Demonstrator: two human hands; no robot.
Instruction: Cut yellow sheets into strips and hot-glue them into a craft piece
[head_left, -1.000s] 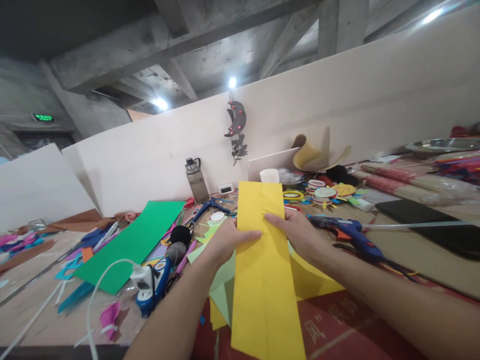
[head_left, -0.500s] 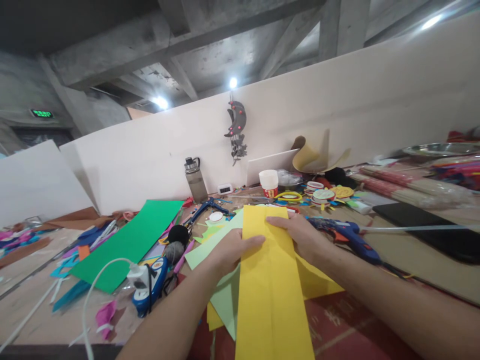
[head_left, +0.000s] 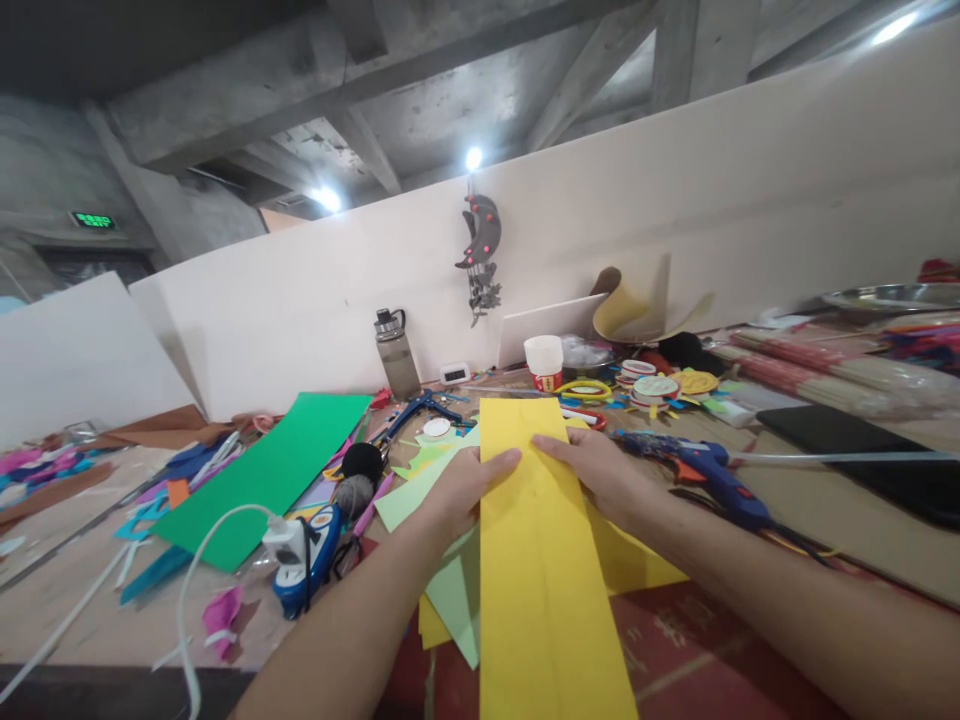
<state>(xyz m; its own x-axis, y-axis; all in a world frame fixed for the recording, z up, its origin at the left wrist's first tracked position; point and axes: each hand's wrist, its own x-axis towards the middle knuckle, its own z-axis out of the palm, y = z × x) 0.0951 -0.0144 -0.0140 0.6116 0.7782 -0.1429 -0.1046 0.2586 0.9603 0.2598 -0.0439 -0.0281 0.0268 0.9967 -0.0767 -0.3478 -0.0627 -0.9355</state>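
A long yellow paper strip (head_left: 544, 590) with a lengthwise crease runs from the middle of the view down to its bottom edge. My left hand (head_left: 472, 487) grips its left edge, thumb on top and fingers hidden underneath. On the opposite edge my right hand (head_left: 592, 462) pinches it the same way, its thumb lying near the crease. Beneath the strip lie pale green paper (head_left: 454, 595) and another yellow sheet (head_left: 637, 560), both partly covered.
Left of my hands are a green sheet (head_left: 266, 480) and a blue power strip (head_left: 307, 575) with a white cable. A blue glue gun (head_left: 720, 480) lies at right, beside a black tray-like slab (head_left: 855, 455). Behind stand a bottle (head_left: 397, 355) and paper cups (head_left: 544, 362).
The far end of the yellow strip has tipped slightly and shifted a little left, with both hands still holding it. The whole view has moved slightly.
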